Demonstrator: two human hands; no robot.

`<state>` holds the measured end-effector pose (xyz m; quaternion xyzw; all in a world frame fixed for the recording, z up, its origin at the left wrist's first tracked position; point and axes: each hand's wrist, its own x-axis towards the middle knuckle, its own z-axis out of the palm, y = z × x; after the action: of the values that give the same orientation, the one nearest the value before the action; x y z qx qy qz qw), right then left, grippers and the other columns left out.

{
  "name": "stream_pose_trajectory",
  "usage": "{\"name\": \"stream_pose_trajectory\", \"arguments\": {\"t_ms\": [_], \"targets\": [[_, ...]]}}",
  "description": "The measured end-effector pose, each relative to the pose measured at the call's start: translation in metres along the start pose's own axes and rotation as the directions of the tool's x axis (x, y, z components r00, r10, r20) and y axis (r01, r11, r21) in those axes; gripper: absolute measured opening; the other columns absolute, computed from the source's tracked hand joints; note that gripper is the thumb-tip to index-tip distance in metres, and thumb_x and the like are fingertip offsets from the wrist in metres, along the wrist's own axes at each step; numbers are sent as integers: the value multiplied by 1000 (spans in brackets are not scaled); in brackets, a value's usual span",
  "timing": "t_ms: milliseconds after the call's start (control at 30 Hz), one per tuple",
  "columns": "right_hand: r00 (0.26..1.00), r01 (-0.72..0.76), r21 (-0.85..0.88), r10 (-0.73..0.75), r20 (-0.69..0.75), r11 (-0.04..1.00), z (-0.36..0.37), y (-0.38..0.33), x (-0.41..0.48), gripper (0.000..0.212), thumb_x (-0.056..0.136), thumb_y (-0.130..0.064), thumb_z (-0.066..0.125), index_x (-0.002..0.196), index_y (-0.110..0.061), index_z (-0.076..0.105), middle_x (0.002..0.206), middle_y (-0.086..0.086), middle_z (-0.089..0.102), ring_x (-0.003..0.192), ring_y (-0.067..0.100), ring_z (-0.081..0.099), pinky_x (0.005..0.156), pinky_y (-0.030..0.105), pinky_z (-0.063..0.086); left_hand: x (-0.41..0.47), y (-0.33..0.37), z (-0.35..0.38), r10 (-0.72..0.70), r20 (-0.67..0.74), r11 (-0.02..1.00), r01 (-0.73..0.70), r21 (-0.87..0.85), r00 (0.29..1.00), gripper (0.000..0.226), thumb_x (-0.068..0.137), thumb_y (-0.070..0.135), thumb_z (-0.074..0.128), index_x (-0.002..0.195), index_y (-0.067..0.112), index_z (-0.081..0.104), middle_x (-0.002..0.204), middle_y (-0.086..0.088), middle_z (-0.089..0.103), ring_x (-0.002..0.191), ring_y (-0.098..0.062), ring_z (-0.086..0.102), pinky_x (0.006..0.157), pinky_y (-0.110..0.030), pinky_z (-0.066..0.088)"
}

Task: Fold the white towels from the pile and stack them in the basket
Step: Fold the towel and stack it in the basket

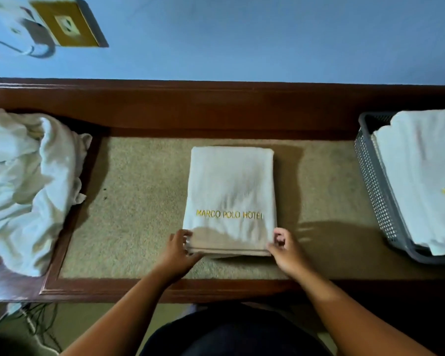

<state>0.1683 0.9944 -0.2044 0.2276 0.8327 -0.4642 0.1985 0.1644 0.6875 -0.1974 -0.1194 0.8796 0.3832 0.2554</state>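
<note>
Your left hand [177, 250] and right hand [285, 249] pinch the near corners of the folded Marco Polo Hotel towel [230, 186].

Head view, close, steeply down onto table [144, 201]; corners seemingly blurred.

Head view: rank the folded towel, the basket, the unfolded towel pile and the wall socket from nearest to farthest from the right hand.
1. folded towel: centre; the right hand grips its near right corner.
2. basket: off to the right, apart from the hand.
3. unfolded towel pile: far left.
4. wall socket: on the wall, upper left.
</note>
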Motion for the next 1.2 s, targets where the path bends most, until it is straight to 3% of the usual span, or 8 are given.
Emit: {"name": "stream_pose_trajectory", "arguments": {"t_ms": [133,300,433,567,767,933,1067,1200], "targets": [[985,-173,38,172,12,984,2,-18,10,35,91,-26,70,118,-8,57,102,3,66,91,19,64,75,29,47,9,16,7,-267,-105,935,231,-268,958,35,89,34,74,107,15,50,94,-3,59,88,-24,60,74,-34,46],[968,-250,-145,248,-31,957,0,-33,16,22,88,-29,59,91,-8,66,80,7,67,75,26,64,57,26,42,17,15,-3,-305,-139,945,281,-167,942,28,90,21,63,67,12,48,63,-5,48,58,-21,44,55,-31,34],[941,-331,-184,307,-143,926,10,-35,16,49,67,-49,71,98,-14,57,98,4,66,90,27,67,70,29,51,19,22,-4,-282,-182,951,300,78,942,16,83,24,64,88,12,54,85,-2,53,76,-21,53,62,-31,38],[928,-369,-92,361,-98,925,11,-33,22,69,70,-63,72,113,-10,62,109,8,69,95,29,68,79,34,54,35,35,-6,-411,-80,872,367,-325,908,39,92,39,67,109,4,62,104,-10,66,86,-23,61,67,-32,44],[971,-238,179,234,43,955,-29,-61,18,37,75,-44,69,88,-9,74,87,9,75,76,25,69,71,36,50,22,74,-23,-248,240,633,344,-693,939,40,86,13,71,121,-3,62,105,-20,75,99,-42,71,83,-46,59],[990,-120,660,140,22,741,-98,-96,-15,30,71,-31,70,88,-6,76,89,10,77,85,29,72,73,36,52,-18,145,-32,-26,305,457,283,-843,952,50,77,10,66,125,-1,60,117,-23,70,102,-39,69,83,-41,60],[994,-77,820,103,22,567,-174,-99,-45,15,89,-21,59,97,-13,69,89,10,71,82,23,65,67,32,47,-51,216,-23,99,276,444,205,-872,956,45,82,11,56,125,-3,60,119,-29,68,103,-40,63,86,-43,52],[997,29,852,43,-61,523,-265,-105,-64,11,89,-20,58,94,-15,67,81,6,69,76,21,65,65,30,49,-73,307,-5,216,156,512,25,-859,964,57,69,9,64,125,-3,59,114,-28,68,88,-36,69,67,-38,60]]}}
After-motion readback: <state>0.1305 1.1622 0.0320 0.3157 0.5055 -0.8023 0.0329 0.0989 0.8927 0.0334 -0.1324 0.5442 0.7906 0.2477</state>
